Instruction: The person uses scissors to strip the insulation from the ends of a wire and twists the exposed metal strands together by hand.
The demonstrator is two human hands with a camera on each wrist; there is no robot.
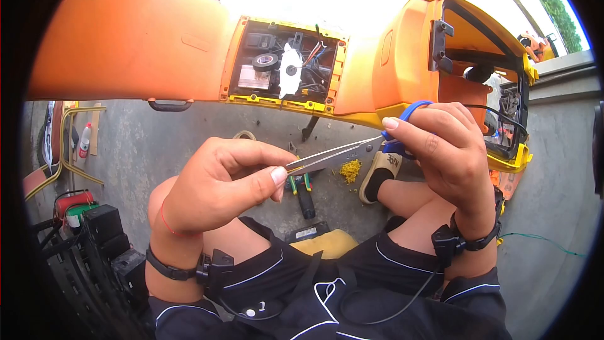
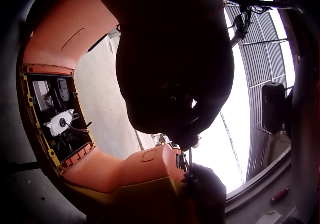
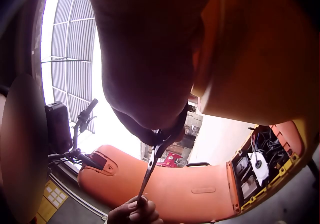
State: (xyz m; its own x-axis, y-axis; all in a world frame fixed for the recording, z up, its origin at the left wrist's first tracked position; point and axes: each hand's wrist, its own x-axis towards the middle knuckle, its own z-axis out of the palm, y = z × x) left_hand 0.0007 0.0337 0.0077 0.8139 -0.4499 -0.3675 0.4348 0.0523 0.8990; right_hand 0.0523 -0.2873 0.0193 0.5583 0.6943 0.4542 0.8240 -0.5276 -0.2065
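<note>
In the head view my right hand (image 1: 447, 145) grips scissors by their blue handles (image 1: 413, 111), and the blades (image 1: 352, 153) point left in a narrow V. At the blade tips, my left hand (image 1: 233, 179) pinches a tiny thin yellowish piece (image 1: 293, 170) between thumb and fingers, mostly hidden; I cannot tell what it is. Seen from the right wrist, the scissors (image 3: 146, 176) reach down to the left fingertips (image 3: 140, 204). The left wrist view shows both hands as dark shapes. Below the blades a pile of yellow bits (image 1: 350, 171) lies on the floor.
An orange vehicle body (image 1: 145, 38) spans ahead, its open compartment (image 1: 333, 85) holding wires, a white plate (image 1: 290, 70) and a black tape roll (image 1: 265, 62). Green-and-black pliers (image 1: 307, 182) lie between the legs. A tubular frame (image 1: 69, 145) and black items (image 1: 104, 230) stand left.
</note>
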